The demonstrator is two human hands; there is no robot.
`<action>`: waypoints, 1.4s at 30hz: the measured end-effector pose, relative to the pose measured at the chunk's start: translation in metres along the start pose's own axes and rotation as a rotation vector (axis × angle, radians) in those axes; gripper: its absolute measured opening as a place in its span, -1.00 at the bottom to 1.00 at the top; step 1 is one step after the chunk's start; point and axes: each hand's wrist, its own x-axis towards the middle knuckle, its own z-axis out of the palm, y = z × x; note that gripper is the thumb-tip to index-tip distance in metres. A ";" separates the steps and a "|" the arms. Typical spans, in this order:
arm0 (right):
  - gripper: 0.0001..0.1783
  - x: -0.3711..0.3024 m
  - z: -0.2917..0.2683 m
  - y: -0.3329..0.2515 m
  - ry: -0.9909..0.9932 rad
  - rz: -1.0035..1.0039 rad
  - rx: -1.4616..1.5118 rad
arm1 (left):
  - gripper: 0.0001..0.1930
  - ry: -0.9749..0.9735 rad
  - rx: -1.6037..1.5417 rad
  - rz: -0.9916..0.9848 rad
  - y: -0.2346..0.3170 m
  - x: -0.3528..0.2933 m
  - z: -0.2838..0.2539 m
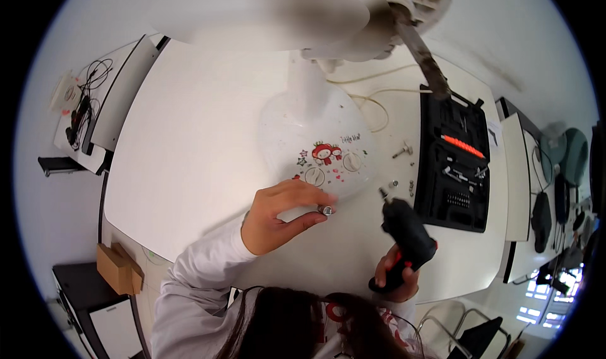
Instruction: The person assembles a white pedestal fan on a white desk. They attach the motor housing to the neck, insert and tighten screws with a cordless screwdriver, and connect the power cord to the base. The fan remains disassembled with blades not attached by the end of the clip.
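My left hand pinches a small silver socket bit between thumb and fingers, just in front of the fan's white base. Two round knobs and a printed red cartoon figure mark that base. In my right hand is a black cordless screwdriver with red details, its metal tip pointing away from me. Above the base the fan's head carries a blurred blade and a dark, dirty metal bar. Small loose metal parts lie between the base and the toolbox.
An open black tool case with bits, sockets and an orange flexible shaft lies on the white table at the right. A pale cord curls behind the base. Cardboard boxes stand at the lower left, a chair at the lower right.
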 end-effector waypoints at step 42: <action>-0.33 -0.014 0.015 0.010 -0.223 0.181 0.022 | -0.80 -0.108 -0.513 -0.183 -0.015 -0.013 -0.016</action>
